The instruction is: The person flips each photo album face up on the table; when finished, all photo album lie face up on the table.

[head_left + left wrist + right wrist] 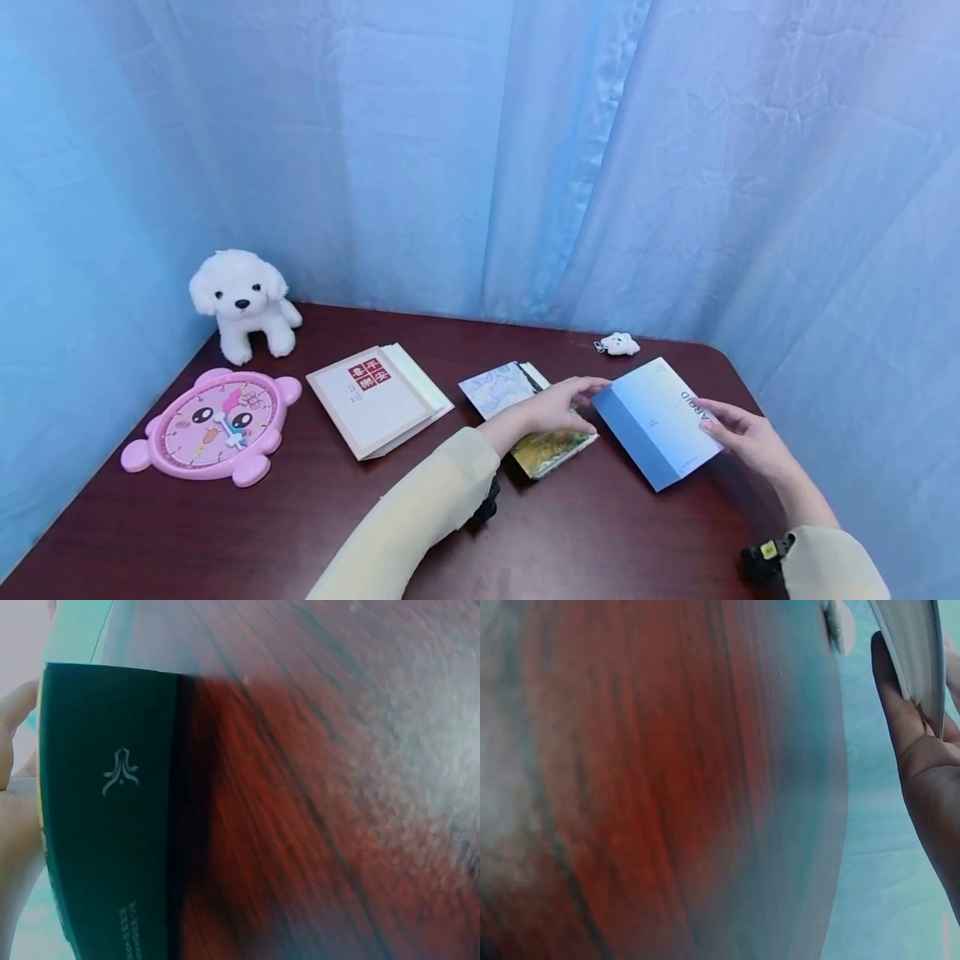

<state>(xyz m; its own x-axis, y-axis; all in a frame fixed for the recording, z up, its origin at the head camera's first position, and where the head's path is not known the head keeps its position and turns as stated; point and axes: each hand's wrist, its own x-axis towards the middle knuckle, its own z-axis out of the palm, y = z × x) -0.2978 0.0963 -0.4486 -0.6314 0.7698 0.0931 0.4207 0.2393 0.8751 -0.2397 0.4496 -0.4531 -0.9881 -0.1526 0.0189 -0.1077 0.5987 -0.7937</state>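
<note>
A thick book with a white-to-blue cover and blue spine (652, 417) is tilted at the right of the table. My right hand (750, 437) grips its right edge, thumb on the cover; the right wrist view shows this hand at the book's grey page edges (911, 645). My left hand (551, 408) reaches over a book with a painted cover (551, 450), partly hiding it. Its fingertips are at the blue book's upper left corner, the thumb spread apart below. A dark green spine (112, 780) with a small emblem fills the left part of the left wrist view.
A cream book with a red-square title (367, 404) lies left of the painted one. Farther left are a pink clock (217, 425) and a white plush dog (243, 300). A small white trinket (618, 343) lies by the back edge, before blue curtains (420, 167).
</note>
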